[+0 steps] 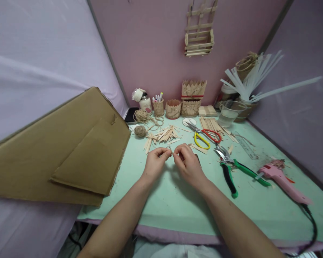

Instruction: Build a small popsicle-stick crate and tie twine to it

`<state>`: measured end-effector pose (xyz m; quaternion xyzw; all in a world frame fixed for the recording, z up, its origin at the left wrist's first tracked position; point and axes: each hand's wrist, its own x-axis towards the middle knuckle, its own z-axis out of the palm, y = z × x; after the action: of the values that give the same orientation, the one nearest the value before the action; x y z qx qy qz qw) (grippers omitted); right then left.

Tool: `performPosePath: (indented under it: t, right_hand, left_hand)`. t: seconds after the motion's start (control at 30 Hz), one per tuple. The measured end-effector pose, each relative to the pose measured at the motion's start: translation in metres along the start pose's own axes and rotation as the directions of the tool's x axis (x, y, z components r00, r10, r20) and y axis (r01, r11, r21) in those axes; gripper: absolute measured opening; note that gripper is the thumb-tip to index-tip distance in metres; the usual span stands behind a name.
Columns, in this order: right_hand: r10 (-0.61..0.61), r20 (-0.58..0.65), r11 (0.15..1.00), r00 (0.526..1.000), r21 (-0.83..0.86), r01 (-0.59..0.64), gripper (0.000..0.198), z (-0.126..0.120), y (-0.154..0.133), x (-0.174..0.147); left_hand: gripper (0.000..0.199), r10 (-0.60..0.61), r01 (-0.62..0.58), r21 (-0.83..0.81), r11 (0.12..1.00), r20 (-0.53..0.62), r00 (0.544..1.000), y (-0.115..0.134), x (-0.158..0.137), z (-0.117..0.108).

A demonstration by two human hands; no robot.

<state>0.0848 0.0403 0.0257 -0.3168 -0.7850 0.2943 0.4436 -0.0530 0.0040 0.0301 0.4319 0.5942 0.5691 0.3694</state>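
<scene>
My left hand [156,161] and my right hand [188,164] meet above the middle of the green table, fingertips close together. Both pinch a thin piece of twine [170,148], which curves in a small loop between them. Its ends are hidden by my fingers. Just beyond lie pointed wooden stick pieces [167,134] in a loose pile. A ball of twine [140,131] rests to their left, with a looser twine tangle [143,116] behind it. Right of my right hand are scissors [204,136] with one red and one yellow handle, lying spread.
Green-handled pruning shears [231,166] and a pink glue gun [284,181] lie on the right. A large cardboard sheet [70,150] leans at left. Behind stand wooden-stick cups [173,108], a clear cup [228,116] and white glue sticks [244,86]. Craft sticks [212,126] lie near them.
</scene>
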Motion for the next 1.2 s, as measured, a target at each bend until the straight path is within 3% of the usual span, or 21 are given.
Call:
performPosePath:
  t: [0.2,0.43,0.67,0.93,1.07,1.2]
  right_hand:
    - [0.082,0.007,0.984,0.997,0.159,-0.082,0.015,-0.001,-0.008,0.000]
    - [0.359,0.063,0.870,0.931,0.338,-0.358,0.020,-0.002,0.001,0.001]
    - [0.392,0.062,0.854,0.918,0.346,-0.388,0.024,-0.001,0.003,0.002]
    - [0.420,-0.001,0.857,0.908,0.329,-0.396,0.024,-0.001,0.001,0.002]
    - [0.370,-0.029,0.882,0.929,0.324,-0.341,0.021,-0.001,0.000,0.002]
    - [0.365,0.003,0.882,0.931,0.321,-0.346,0.022,-0.001,0.001,0.001]
  left_hand:
    - [0.028,-0.092,0.100,-0.160,0.982,0.053,0.994,0.001,0.001,-0.001]
    - [0.015,0.019,-0.020,0.017,1.000,0.047,0.999,0.008,-0.002,-0.001]
    - [0.013,0.204,-0.208,0.163,0.964,0.042,0.978,0.007,-0.006,0.001]
    - [0.014,0.254,-0.254,0.152,0.955,0.018,0.967,0.011,-0.009,0.004]
    - [0.014,0.198,-0.199,0.109,0.974,0.020,0.980,0.011,-0.008,0.004]
    - [0.016,0.030,-0.029,-0.016,0.999,0.017,0.999,0.008,-0.005,0.003]
